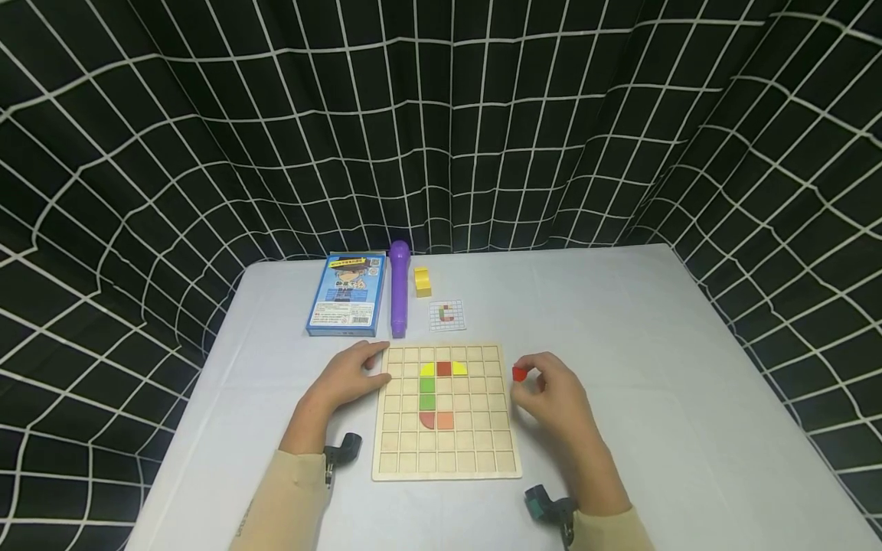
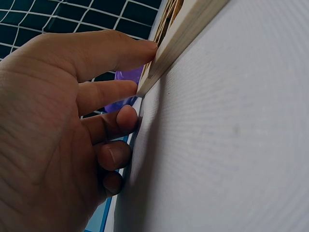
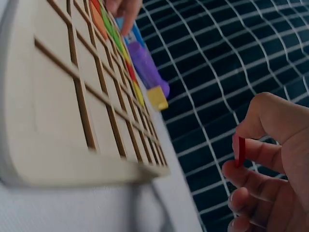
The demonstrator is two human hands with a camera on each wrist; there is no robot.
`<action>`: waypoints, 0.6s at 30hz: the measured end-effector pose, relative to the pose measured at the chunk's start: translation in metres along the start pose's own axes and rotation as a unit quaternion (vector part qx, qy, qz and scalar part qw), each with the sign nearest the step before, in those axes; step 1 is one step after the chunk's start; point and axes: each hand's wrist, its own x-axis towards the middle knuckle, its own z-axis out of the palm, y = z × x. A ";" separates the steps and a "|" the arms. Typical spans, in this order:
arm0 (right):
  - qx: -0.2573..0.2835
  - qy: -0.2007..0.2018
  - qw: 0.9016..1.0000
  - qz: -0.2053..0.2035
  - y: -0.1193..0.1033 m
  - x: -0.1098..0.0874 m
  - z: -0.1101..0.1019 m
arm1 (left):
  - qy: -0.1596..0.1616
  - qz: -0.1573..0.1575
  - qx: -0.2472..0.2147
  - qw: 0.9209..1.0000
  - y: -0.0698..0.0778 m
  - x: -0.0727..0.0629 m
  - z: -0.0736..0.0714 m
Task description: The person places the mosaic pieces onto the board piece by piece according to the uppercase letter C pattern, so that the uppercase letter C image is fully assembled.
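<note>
My right hand pinches a small flat red tile between thumb and fingertips, just off the right side of a wooden grid board. Against the board's left edge rest the thumb and index fingertip of my left hand; its other fingers are loosely bent in the left wrist view. Several coloured tiles lie in the grid: a red square between two yellow rounded tiles, green squares below the left one, then a reddish rounded tile beside an orange square.
Behind the board lies a small pattern card showing a coloured figure on a grid. Farther back are yellow blocks, a purple microphone-shaped stick and a blue box. A black gridded curtain surrounds the white table.
</note>
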 end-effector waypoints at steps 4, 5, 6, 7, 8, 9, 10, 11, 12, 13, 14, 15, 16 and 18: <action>0.006 -0.020 0.999 -0.034 -0.012 -0.003 0.005 | -0.001 -0.001 -0.002 1.000 0.000 0.000 0.001; 0.008 -0.025 0.999 -0.041 -0.014 -0.004 0.007 | 0.000 -0.001 -0.003 1.000 0.000 0.000 0.001; 0.008 -0.031 0.998 -0.048 -0.016 -0.004 0.009 | 0.000 -0.002 -0.004 1.000 0.000 0.000 0.001; 0.008 -0.037 0.998 -0.054 -0.018 -0.005 0.011 | 0.000 -0.002 -0.004 1.000 0.000 0.000 0.001; 0.008 -0.044 0.997 -0.059 -0.020 -0.005 0.013 | 0.000 -0.002 -0.004 1.000 0.000 0.000 0.001; 0.007 -0.050 0.997 -0.065 -0.022 -0.006 0.015 | 0.000 -0.002 -0.004 1.000 0.000 0.000 0.001; 0.006 -0.058 0.996 -0.070 -0.024 -0.006 0.017 | 0.000 -0.001 -0.004 1.000 0.000 0.000 0.000; 0.006 -0.066 0.995 -0.074 -0.025 -0.007 0.020 | 0.001 -0.001 -0.003 1.000 0.000 0.000 0.000; 0.006 -0.076 0.994 -0.076 -0.027 -0.007 0.022 | 0.001 0.001 -0.002 1.000 0.000 0.000 0.000; 0.006 -0.085 0.993 -0.078 -0.028 -0.008 0.025 | 0.001 0.002 -0.002 1.000 0.000 0.000 0.000; 0.005 -0.095 0.992 -0.080 -0.030 -0.009 0.028 | 0.000 0.002 -0.002 1.000 0.000 0.000 0.000; 0.002 -0.104 0.991 -0.083 -0.031 -0.010 0.030 | 0.001 0.003 -0.001 1.000 0.000 -0.001 -0.001; -0.002 -0.113 0.990 -0.085 -0.032 -0.011 0.033 | 0.001 0.003 0.000 1.000 0.000 -0.001 -0.001; -0.009 -0.128 0.988 -0.089 -0.034 -0.013 0.038 | 0.001 0.003 0.000 1.000 0.000 -0.001 -0.001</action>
